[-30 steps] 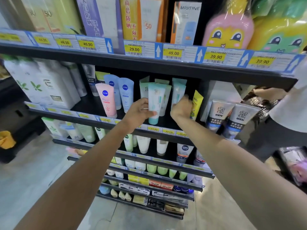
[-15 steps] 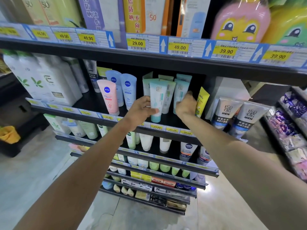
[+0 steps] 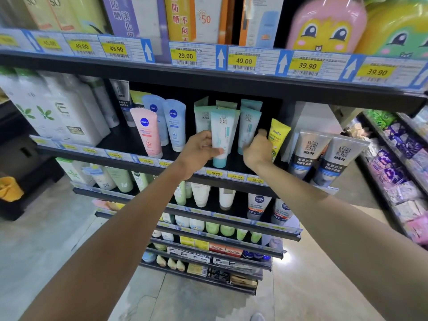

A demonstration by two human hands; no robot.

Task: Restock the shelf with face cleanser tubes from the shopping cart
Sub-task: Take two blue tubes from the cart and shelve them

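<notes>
Several teal and white face cleanser tubes stand cap-down on the middle shelf [image 3: 129, 144]. My left hand [image 3: 199, 151] grips the front teal tube [image 3: 221, 135] at its lower part, thumb across the front. My right hand [image 3: 258, 151] holds a second teal tube [image 3: 247, 126] just to the right, fingers curled round its lower half. More tubes of the same kind stand behind these two. The shopping cart is out of view.
Pink and blue Nivea tubes [image 3: 148, 133] stand left of my hands. A yellow tube [image 3: 279, 135] and grey men's tubes [image 3: 308, 151] stand to the right. The shelf above [image 3: 208, 77] carries price tags and boxed sunscreen. Lower shelves hold more tubes. Another rack [image 3: 398, 172] is at the right.
The camera has shifted, and the person at the right edge is no longer in view. Both hands stay on the teal tubes, with the left hand's grip settled lower on the front tube.
</notes>
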